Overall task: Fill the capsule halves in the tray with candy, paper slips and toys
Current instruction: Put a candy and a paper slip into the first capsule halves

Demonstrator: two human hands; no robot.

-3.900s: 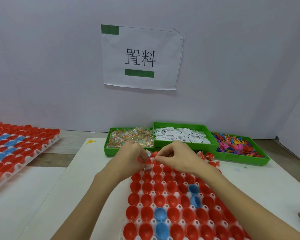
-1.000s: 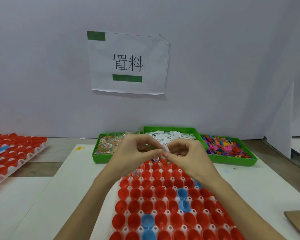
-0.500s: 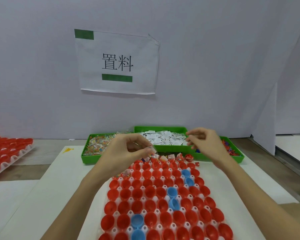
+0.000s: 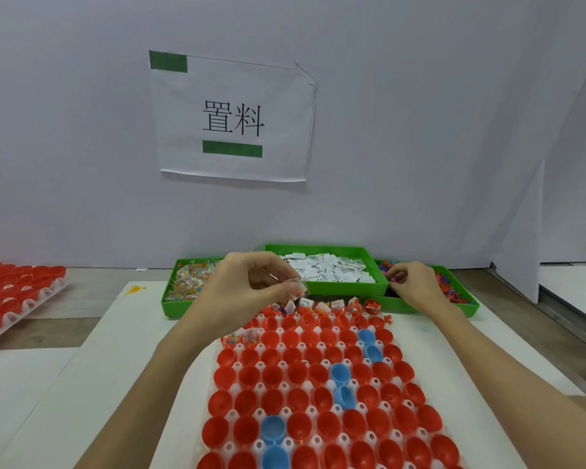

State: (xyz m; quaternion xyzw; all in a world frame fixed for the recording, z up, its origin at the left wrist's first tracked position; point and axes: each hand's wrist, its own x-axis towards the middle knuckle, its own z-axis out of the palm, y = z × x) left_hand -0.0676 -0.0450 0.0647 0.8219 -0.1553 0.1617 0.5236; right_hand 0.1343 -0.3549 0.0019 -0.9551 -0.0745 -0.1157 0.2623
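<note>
Looking down from the head camera, the only view there is, the filling seems to be in its early rows: the far row of the capsule tray [image 4: 313, 377] holds wrapped bits and slips, two cups at the left of the next row hold candy, and every red and blue half nearer the person is bare

Her left hand [image 4: 247, 292] hovers over the tray's far left corner, fingers curled, thumb and forefinger pinching a small clear candy packet [image 4: 297, 290] just above the filled row. Her right hand [image 4: 411, 286] reaches into the toy bin [image 4: 460, 301], the rightmost green one, fingertips closed around what looks like a small pink toy [image 4: 397, 276]; it is too small to be sure of. The slip bin [image 4: 329, 272] sits between that and the candy bin [image 4: 188, 282], all three just beyond the tray

To my eye the step is gathering one piece for the next cup. What follows would ask for a light drop of the packet into a bare half, then lifting one toy alone from the tangle without dragging others out, and bringing it to that same cup
</note>
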